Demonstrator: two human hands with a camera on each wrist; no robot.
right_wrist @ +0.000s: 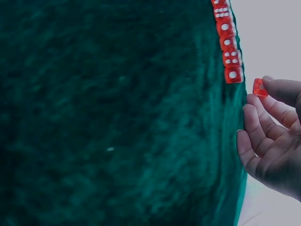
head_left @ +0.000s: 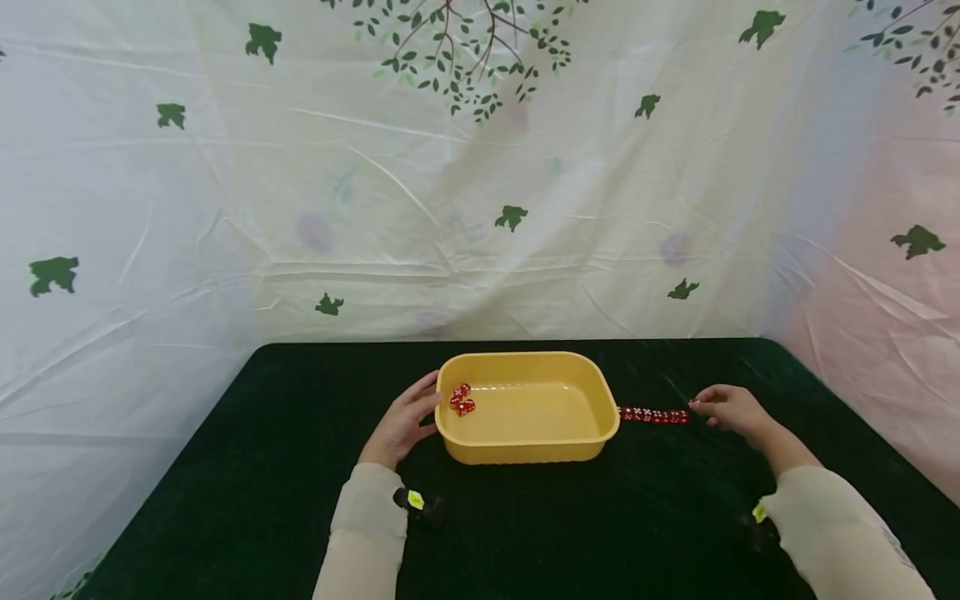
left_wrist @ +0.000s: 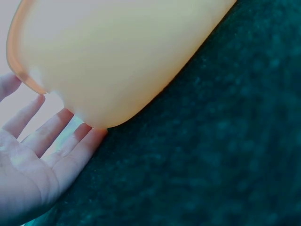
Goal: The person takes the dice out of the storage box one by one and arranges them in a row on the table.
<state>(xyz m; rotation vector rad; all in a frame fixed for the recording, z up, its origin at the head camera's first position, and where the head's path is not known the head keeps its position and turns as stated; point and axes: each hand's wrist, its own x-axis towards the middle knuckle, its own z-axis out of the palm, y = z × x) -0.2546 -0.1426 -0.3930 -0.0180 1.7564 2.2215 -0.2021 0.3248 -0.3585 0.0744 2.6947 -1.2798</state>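
Leftmost, a pale cloth wall (head_left: 112,192) with dark green shapes printed on it drops beside the dark green worktop (head_left: 517,542). Next comes the left sleeve (head_left: 360,533), off-white, with a small dark device (head_left: 429,507) bearing a yellow tag at the wrist. The left hand (head_left: 401,421) is spread fairly wide, its fingers mostly straight and apart; the fingertips touch the left end of the yellow bin (head_left: 525,452), as the left wrist view shows too. The bin sits upright on the worktop, near the middle, its long side facing the person. Inside it, a small cluster of loose red dice (head_left: 468,407) with white pips lies against the left end, while a leafy branch print (head_left: 472,50) hangs on the cloth high behind. From the bin's right end a straight row of red dice (head_left: 652,415) runs rightward, die beside die; whether the first one touches the bin I cannot tell. Its rightmost die (right_wrist: 233,75) shows a single pip in the right wrist view. Just beyond that end, apart from the row, the right hand (head_left: 735,410) is drawn narrow, pinching one red die (right_wrist: 259,88) between thumb and finger, the other fingers loosely bent. Farthest right, the right sleeve (head_left: 840,525) reaches in from the lower corner, with pinkish cloth (head_left: 900,333) behind the worktop's edge
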